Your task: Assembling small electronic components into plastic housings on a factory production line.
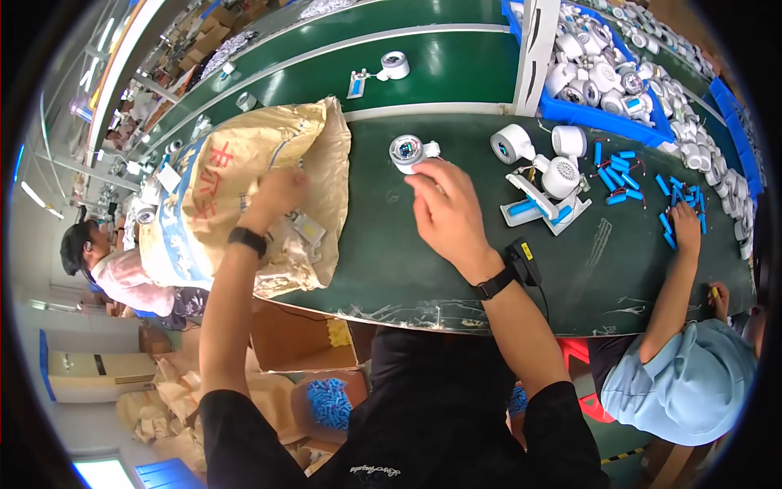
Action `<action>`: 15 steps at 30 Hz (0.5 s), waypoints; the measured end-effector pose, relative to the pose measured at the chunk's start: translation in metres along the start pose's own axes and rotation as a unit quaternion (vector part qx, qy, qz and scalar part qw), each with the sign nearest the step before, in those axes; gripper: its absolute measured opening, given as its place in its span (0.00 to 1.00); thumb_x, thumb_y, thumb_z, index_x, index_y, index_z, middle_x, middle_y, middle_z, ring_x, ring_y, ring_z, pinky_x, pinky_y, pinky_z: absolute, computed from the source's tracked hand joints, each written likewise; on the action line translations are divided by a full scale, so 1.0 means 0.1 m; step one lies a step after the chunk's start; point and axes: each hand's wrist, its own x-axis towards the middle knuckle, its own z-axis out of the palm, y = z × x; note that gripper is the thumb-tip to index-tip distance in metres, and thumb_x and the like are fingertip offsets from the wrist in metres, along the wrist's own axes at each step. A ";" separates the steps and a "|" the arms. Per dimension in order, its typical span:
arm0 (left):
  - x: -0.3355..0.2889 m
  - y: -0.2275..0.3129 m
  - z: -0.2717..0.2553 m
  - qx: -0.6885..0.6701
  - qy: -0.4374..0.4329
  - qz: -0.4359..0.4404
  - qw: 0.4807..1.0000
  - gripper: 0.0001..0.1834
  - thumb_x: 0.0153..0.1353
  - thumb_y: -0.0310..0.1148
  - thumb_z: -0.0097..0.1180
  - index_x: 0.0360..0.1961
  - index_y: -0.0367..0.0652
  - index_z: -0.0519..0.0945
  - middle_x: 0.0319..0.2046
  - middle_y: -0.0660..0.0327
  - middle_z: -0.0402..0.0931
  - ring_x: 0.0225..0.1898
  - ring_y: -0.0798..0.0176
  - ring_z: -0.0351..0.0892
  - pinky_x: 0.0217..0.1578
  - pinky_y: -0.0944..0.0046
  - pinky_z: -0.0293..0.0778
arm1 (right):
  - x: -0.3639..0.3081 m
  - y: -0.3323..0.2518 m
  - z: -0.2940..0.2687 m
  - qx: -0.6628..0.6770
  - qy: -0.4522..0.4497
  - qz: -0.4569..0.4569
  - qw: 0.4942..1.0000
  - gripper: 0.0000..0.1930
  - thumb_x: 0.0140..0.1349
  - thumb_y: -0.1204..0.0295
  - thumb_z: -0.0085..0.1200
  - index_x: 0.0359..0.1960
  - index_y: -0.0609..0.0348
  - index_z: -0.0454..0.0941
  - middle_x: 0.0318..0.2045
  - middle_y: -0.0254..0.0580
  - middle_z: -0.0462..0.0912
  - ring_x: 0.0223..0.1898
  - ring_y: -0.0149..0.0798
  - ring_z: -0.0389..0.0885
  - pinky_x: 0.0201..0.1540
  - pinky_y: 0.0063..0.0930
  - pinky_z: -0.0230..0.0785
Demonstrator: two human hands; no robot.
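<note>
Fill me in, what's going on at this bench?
The person's left hand is at the mouth of a tan sack with white parts inside. Their right hand is at a white round device on the green table; whether it grips it is unclear. More white devices and blue cylinders lie to the right, where a co-worker's hand reaches into another group of cylinders.

— How does the sack (228,183) look?
— Tan, crumpled, with a blue band and red print, lying on its side, mouth gaping to the right.
— And the round white device (405,151)?
— It lies right of the sack, apart from it, dark glassy face up, a small white joint (432,150) sticking out.
— Anything inside the sack?
— White plastic parts (308,230), just within its mouth, details blurred.
</note>
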 end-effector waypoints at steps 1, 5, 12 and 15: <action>0.13 -0.11 0.16 0.002 0.013 0.031 0.999 0.20 0.59 0.30 0.55 0.52 0.33 0.79 0.51 0.38 0.78 0.55 0.35 0.76 0.54 0.47 0.74 | -0.01 -0.02 0.03 0.044 -0.022 0.011 0.999 0.13 0.53 0.83 0.58 0.41 0.59 0.81 0.46 0.41 0.80 0.50 0.49 0.79 0.51 0.41 0.73; 0.64 -0.31 0.61 0.331 0.114 0.127 0.928 0.28 0.65 0.37 0.53 0.58 0.22 0.70 0.63 0.30 0.65 0.65 0.33 0.66 0.65 0.49 0.66 | -0.10 0.07 -0.01 0.031 -0.061 0.007 0.998 0.12 0.51 0.80 0.59 0.40 0.60 0.81 0.43 0.41 0.80 0.47 0.49 0.79 0.48 0.42 0.75; 0.92 -0.67 0.55 0.308 0.246 0.030 0.919 0.46 0.62 0.59 0.59 0.65 0.27 0.67 0.62 0.27 0.67 0.64 0.31 0.67 0.68 0.42 0.59 | -0.15 0.05 0.20 0.103 -0.002 -0.003 0.995 0.04 0.50 0.74 0.55 0.26 0.62 0.78 0.34 0.43 0.75 0.41 0.48 0.76 0.43 0.40 0.70; 1.08 -0.51 0.52 0.205 0.159 0.015 0.966 0.47 0.55 0.62 0.65 0.60 0.28 0.73 0.57 0.36 0.76 0.59 0.36 0.75 0.60 0.49 0.71 | -0.22 0.14 0.08 0.087 -0.012 0.014 0.996 0.05 0.50 0.74 0.55 0.28 0.62 0.78 0.35 0.42 0.76 0.41 0.47 0.76 0.42 0.39 0.70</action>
